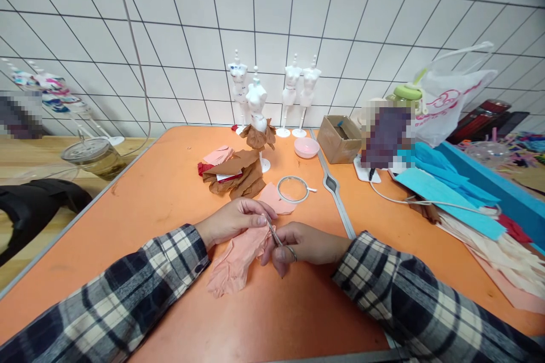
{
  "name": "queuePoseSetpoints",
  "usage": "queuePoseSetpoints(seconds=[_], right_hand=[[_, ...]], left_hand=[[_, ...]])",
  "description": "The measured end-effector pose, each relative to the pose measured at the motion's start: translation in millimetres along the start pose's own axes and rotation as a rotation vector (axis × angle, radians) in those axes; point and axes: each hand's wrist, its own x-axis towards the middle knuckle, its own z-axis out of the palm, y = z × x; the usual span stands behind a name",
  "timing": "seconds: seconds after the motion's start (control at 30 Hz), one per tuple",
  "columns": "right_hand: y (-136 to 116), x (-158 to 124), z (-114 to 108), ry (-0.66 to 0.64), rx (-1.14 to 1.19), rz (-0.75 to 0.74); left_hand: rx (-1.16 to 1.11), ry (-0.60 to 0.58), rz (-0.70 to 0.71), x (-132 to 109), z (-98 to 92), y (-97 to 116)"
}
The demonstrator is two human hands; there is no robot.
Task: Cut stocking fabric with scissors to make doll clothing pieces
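Observation:
A strip of crinkled pink crepe paper (239,261) hangs from my left hand (238,216), pinched between thumb and fingers near its top edge. My right hand (286,244) is closed on a small pair of metal scissors (273,231). The blades point up and left, and their tips meet the paper's edge by my left thumb. My fingers partly hide the scissor handles. Just beyond my hands, a flat pink paper piece (279,199) lies under a thin round hoop (293,189) with a white tab.
Brown crepe paper (244,173) lies in a pile behind my left hand. A small white mannequin (256,99) wears a brown ruffle, with several others behind. Farther back are a pink bowl (306,148) and a cardboard box (339,142). Blue paper (451,195) is stacked right.

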Motion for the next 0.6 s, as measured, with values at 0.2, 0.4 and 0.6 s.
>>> queuePoseSetpoints(seconds=[0.2, 0.4, 0.6], right_hand=[[-1.2, 0.5, -0.1, -0.004, -0.002, -0.001], [0.8, 0.3, -0.7, 0.019, 0.016, 0.007], [1.8, 0.0, -1.1, 0.007, 0.051, 0.014]], left_hand=[[0.025, -0.042, 0.011, -0.3, -0.8, 0.1], [-0.024, 0.024, 0.016, 0.1, 0.7, 1.3], [-0.052, 0.059, 0.007, 1.0, 1.4, 2.2]])
